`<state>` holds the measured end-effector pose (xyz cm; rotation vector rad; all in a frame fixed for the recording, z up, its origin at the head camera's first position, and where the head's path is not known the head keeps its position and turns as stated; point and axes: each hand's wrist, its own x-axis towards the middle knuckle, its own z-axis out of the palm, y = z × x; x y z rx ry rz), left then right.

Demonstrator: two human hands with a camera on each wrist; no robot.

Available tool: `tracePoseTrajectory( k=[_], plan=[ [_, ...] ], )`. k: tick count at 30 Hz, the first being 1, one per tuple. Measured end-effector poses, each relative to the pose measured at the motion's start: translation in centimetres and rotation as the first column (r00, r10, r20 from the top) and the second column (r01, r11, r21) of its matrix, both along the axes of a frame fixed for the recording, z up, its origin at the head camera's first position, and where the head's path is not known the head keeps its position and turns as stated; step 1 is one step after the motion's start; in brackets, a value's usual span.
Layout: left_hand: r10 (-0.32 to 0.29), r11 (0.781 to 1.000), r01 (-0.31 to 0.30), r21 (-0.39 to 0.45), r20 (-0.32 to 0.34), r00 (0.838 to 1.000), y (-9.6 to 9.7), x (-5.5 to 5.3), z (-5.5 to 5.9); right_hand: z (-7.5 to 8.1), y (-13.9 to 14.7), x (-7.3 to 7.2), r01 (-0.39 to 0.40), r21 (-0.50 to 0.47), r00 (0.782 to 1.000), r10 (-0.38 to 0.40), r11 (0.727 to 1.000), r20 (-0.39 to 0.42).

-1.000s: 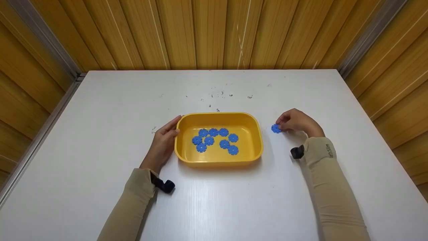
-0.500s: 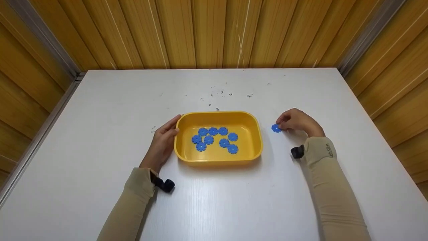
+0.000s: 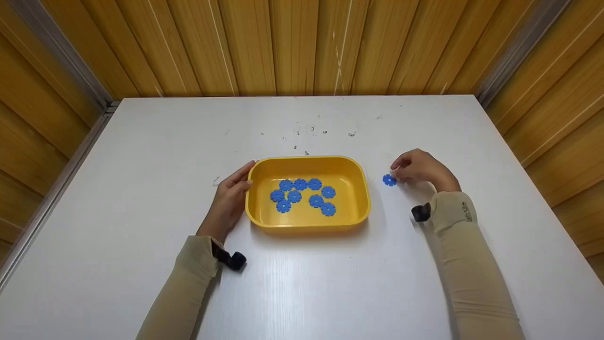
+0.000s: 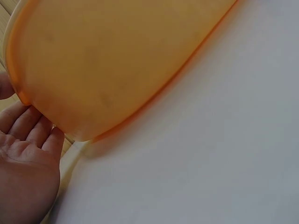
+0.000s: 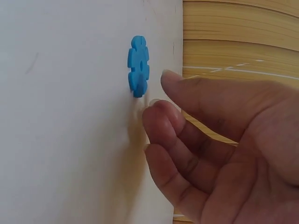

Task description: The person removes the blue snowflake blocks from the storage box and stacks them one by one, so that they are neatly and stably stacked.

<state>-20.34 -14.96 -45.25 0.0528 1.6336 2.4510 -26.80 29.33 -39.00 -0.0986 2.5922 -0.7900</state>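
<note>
A yellow plastic basin (image 3: 264,226) sits mid-table, with several blue notched plastic discs (image 3: 329,209) lying in its left and middle parts. My left hand (image 3: 230,200) holds the basin's left end, thumb at the rim and fingers against the outer wall. The left wrist view shows those fingers (image 4: 35,123) under the basin's orange-lit edge. To the right of the basin, a single blue notched disc (image 3: 389,180) lies flat on the table. Just beside it is my right hand (image 3: 422,170), fingers loosely bent. In the right wrist view a gap shows between the fingertips (image 5: 156,119) and the disc (image 5: 138,67).
The white table (image 3: 302,283) has small dark scuff marks (image 3: 325,132) beyond the basin. Wood-look panels (image 3: 292,47) stand behind it and at both sides. A black wrist camera (image 3: 421,213) sits on each sleeve cuff.
My right hand has let go of the single disc and shifted slightly up and away, leaving it on the table. The left hand and basin have stayed in place.
</note>
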Motion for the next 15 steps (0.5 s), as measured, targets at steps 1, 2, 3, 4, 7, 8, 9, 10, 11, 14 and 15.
tracePoseTrajectory(
  k=[1,2,3,4,7,8,9,10,11,14,15],
  plan=[
    [0.001,1.000,-0.001,-0.003,0.003,1.000,0.0,0.0,0.0,0.2,-0.1,0.0,0.004,0.003,1.000,-0.004,1.000,-0.002],
    [0.002,1.000,-0.002,-0.006,0.006,1.000,0.0,0.0,0.0,0.3,-0.2,0.0,0.003,0.002,1.000,-0.003,1.000,-0.006],
    [0.003,1.000,-0.003,-0.012,0.008,1.000,0.0,0.0,0.0,0.5,-0.3,0.1,0.003,0.007,1.000,-0.003,1.000,-0.009],
    [0.004,1.000,-0.004,-0.018,0.010,1.000,0.0,0.0,0.0,0.7,-0.4,0.1,0.003,0.011,1.000,-0.002,1.000,-0.014],
    [0.007,0.999,-0.007,-0.039,0.006,1.000,0.0,0.0,0.0,1.3,-0.8,0.2,0.003,0.015,1.000,-0.002,1.000,-0.028],
    [0.007,0.999,-0.007,-0.043,0.004,1.000,0.0,0.0,0.0,1.5,-1.0,0.2,0.002,0.013,0.999,-0.001,1.000,-0.036],
    [0.006,0.999,-0.006,-0.044,0.001,1.000,0.0,0.0,-0.1,1.6,-1.1,0.2,0.005,0.014,0.999,-0.005,1.000,-0.042],
    [0.005,0.999,-0.005,-0.044,0.001,1.000,0.0,0.0,-0.1,1.8,-1.3,0.2,0.003,0.011,0.999,-0.002,1.000,-0.054],
    [0.005,0.999,-0.005,-0.041,0.001,1.000,0.0,-0.1,-0.1,2.0,-1.4,0.3,0.001,0.007,0.998,-0.001,1.000,-0.065],
    [0.008,0.999,-0.008,-0.032,0.014,1.000,0.0,-0.1,-0.1,2.5,-1.9,0.4,-0.011,-0.008,0.996,0.010,1.000,-0.093],
    [0.009,1.000,-0.008,-0.029,0.017,1.000,0.0,-0.1,0.0,2.6,-2.0,0.4,-0.015,-0.013,0.995,0.013,1.000,-0.097]
  ],
)
